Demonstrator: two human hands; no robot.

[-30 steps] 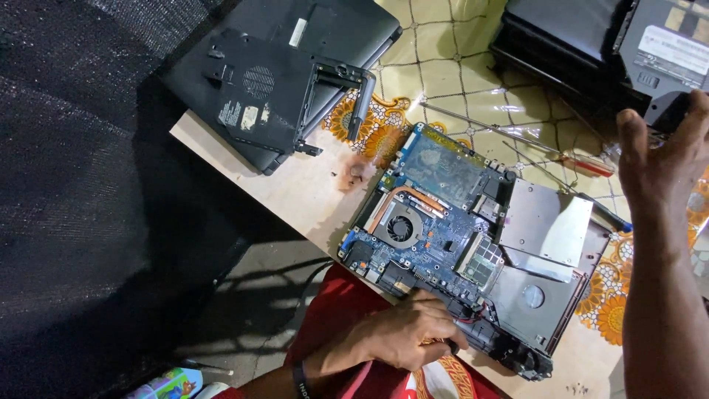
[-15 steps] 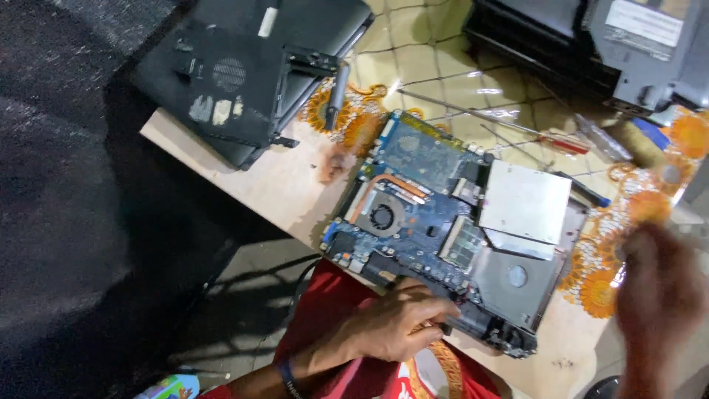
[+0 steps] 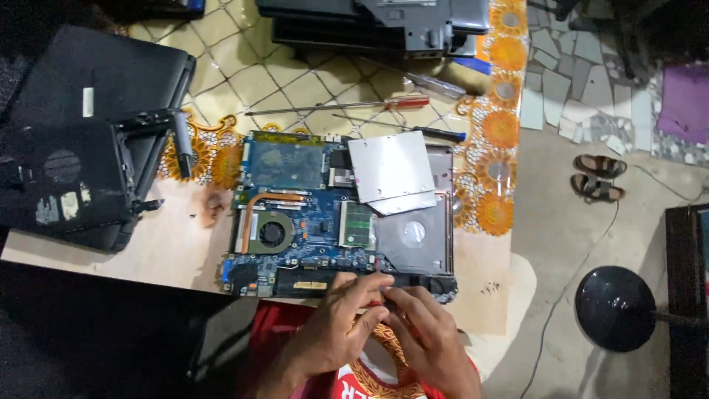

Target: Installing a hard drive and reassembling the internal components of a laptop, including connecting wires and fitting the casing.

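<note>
- My left hand comes up from the bottom edge with the wrist bent and the back of the hand facing up, fingers curled and pressed onto the near edge of the opened laptop base with its blue circuit board.
- My right hand lies just beside it, angled in from the lower right, its fingers bent and meeting the left hand's fingertips at the same near edge.
- Both hands are partly closed, pinching together around something small and reddish between the fingertips; I cannot tell what it is.
- The laptop base lies flat on the worktop, near its front edge, with a round black fan and a copper heat pipe on its left half.
- A loose silver metal plate rests tilted across the base's right half.
- Beyond the base lie a red-handled screwdriver and a black-handled screwdriver, well apart from my hands.
- A black plastic laptop cover sits to the left, overhanging the worktop.
</note>
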